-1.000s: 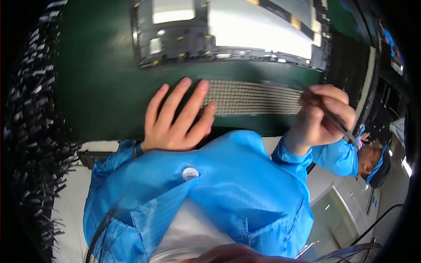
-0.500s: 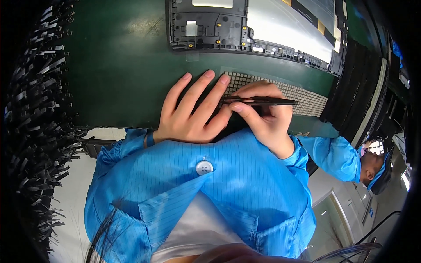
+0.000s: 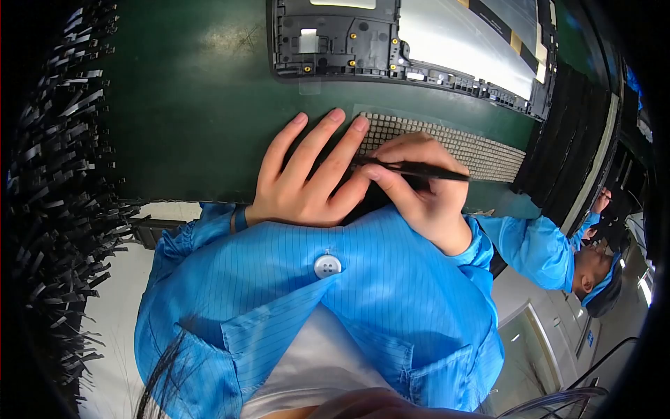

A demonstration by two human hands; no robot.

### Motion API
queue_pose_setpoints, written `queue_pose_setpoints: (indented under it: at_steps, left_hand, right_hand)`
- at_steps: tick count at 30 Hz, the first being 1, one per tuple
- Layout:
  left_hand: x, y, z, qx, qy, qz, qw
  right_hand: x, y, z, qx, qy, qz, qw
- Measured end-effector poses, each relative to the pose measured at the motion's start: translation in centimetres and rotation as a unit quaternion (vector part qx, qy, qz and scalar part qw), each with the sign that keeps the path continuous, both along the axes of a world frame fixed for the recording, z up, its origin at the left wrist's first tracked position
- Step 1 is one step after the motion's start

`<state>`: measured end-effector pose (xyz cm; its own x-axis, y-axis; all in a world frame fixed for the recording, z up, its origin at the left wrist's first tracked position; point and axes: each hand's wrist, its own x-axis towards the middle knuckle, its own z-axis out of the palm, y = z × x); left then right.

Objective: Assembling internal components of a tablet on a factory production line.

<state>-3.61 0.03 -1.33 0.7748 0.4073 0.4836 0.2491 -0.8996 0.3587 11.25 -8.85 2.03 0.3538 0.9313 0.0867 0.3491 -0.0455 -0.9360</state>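
My right hand (image 3: 426,188) pinches a pair of black tweezers (image 3: 436,170), their tips pointing left toward my left hand. Spread on the green work surface (image 3: 188,133), my left hand (image 3: 307,174) has its fingers stretched out, the index fingertip at the left end of a sheet of small grey square pads (image 3: 447,143). The thumb of that hand lies close to the tweezer tips, and whatever is at the tips is too small to make out. Part of the sheet is hidden under my right hand.
Beyond the sheet lies a black plastic frame (image 3: 335,52) with a silver metal panel (image 3: 464,45). Many black strips (image 3: 59,174) hang in a dense row at the left. Dark ribbed strips (image 3: 562,140) border the right side, where a co-worker in a blue sleeve (image 3: 534,251) sits.
The back end of the tweezers has tipped slightly toward me in my right hand. My left hand stays nearly still. The co-worker's hand has come into sight at the right.
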Motion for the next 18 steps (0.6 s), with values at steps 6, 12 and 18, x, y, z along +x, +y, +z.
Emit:
queue_pose_setpoints:
  at_steps: [6, 12, 18]
  left_hand:
    - [0.3, 0.0, 0.1, 0.009, 0.004, 0.003, 1.0]
    - [0.5, 0.0, 0.5, 0.006, 0.019, 0.001, 1.0]
    - [-0.2, -0.2, 0.4, 0.013, 0.06, -0.016, 0.998]
  right_hand:
    - [0.0, -0.9, -0.2, 0.082, -0.038, 0.018, 0.996]
    - [2.5, -1.2, 0.8, 0.101, 0.085, -0.028, 0.991]
    - [11.6, -1.0, 4.7, 0.212, -0.03, -0.094, 0.972]
